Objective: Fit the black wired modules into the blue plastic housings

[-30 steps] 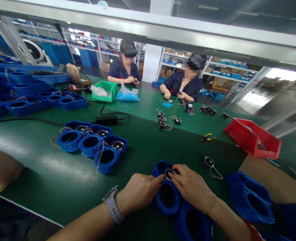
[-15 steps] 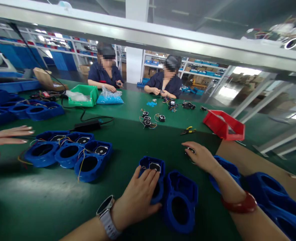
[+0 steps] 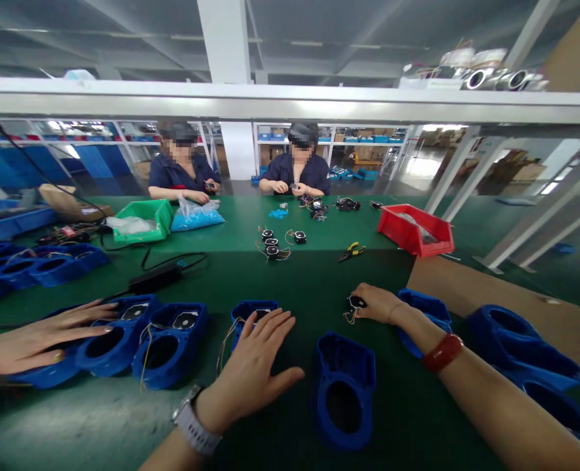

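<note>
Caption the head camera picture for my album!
Right hand holds a wired black motor; left hand partly hides a blue housing.

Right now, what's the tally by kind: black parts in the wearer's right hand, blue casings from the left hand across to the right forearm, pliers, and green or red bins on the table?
Black part in right hand: 1
Blue casings: 3
Pliers: 1
Green bin: 1
Red bin: 1
Total: 7
</note>
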Demonstrator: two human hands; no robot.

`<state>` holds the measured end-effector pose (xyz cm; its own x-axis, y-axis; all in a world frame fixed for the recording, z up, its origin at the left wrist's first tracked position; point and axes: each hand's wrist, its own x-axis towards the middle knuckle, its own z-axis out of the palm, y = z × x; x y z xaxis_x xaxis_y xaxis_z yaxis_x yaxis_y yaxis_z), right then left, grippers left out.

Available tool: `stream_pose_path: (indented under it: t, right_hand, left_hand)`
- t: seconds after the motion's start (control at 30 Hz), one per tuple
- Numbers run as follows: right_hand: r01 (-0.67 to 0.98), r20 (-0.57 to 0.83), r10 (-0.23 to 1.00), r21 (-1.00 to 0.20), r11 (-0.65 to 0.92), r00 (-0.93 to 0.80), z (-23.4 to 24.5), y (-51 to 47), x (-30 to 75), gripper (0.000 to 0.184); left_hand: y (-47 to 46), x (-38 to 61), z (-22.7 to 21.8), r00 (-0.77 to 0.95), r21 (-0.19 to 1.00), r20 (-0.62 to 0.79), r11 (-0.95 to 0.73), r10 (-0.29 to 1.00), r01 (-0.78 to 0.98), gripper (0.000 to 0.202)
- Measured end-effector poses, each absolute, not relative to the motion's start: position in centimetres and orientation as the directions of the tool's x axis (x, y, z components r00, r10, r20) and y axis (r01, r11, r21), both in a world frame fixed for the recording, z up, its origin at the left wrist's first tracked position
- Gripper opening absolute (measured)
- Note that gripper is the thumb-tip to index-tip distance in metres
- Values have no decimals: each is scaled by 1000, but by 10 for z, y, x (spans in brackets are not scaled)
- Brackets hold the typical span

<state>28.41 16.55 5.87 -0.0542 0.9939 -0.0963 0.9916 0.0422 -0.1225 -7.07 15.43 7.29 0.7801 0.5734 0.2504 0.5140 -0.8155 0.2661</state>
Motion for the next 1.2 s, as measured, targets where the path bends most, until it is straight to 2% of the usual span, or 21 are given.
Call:
stream_pose_path:
  t: [0.17, 0.27, 0.33, 0.43, 0.5, 0.57, 0.67, 0.8, 0.93, 1.2]
  right_hand:
    - [973, 103, 989, -190, 128, -110, 86, 138, 240, 38]
    - [947, 237, 961, -252, 201, -141, 109, 113, 218, 39]
    - [913, 319, 937, -322, 249, -142, 118, 95, 211, 36]
    - [862, 340, 933, -432, 266, -117, 115, 71, 210, 31]
    - [844, 320, 942, -473, 252, -102, 104, 58, 209, 33]
    - [836, 318, 944, -492, 242, -86, 89, 48, 207, 34]
    - [829, 340, 939, -508, 234, -57, 70, 40, 202, 32]
    - [845, 369, 929, -488, 219, -27, 57, 32, 197, 28]
    - [876, 369, 929, -441, 195, -21, 53, 28, 196, 28]
    - [859, 384, 923, -461, 222, -32, 50, 27, 193, 26]
  left_hand:
    - [147, 1, 90, 728, 359, 392, -822, 563, 443, 56]
    - [149, 25, 99, 697, 348, 453, -830, 556, 436, 26]
    - [146, 25, 107, 724, 381, 467, -854, 508, 354, 13]
    - [136, 8, 114, 799, 579, 381, -794, 465, 186, 26]
    - [129, -6, 111, 827, 656, 301, -732, 475, 182, 30]
    - [124, -17, 100, 828, 618, 297, -757, 476, 214, 29]
    - [118, -24, 78, 851, 503, 348, -844, 393, 184, 22]
    - [109, -22, 53, 892, 428, 317, -888, 322, 168, 10]
    - [100, -18, 43, 882, 402, 309, -889, 356, 217, 6]
    - [98, -15, 41, 868, 414, 341, -887, 360, 205, 6]
